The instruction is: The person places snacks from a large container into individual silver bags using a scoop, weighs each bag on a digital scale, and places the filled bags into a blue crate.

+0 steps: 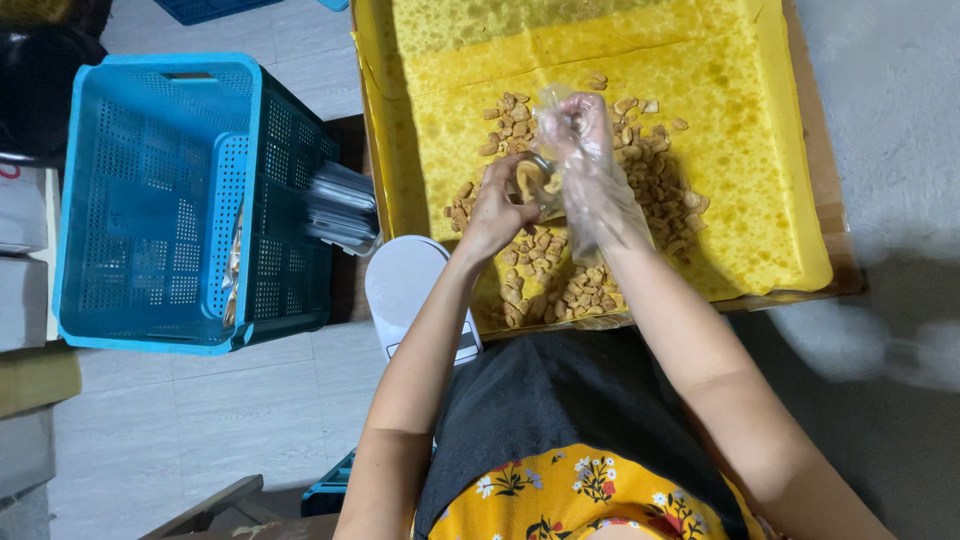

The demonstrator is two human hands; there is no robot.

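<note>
I'm in the filling step: my left hand [497,212] pinches a small bag [535,182] above the nut pile [560,270] on the yellow sheet [740,200]. My gloved right hand [585,150] has fingers bunched at its mouth. Next, I'd judge, needs steady dropping without spilling.

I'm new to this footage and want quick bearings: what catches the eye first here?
A bright yellow sheet fills the top centre, with a heap of pale nuts scattered on it. Over the heap, the left hand and the plastic-gloved right hand meet. A big blue crate stands at the left.
</note>
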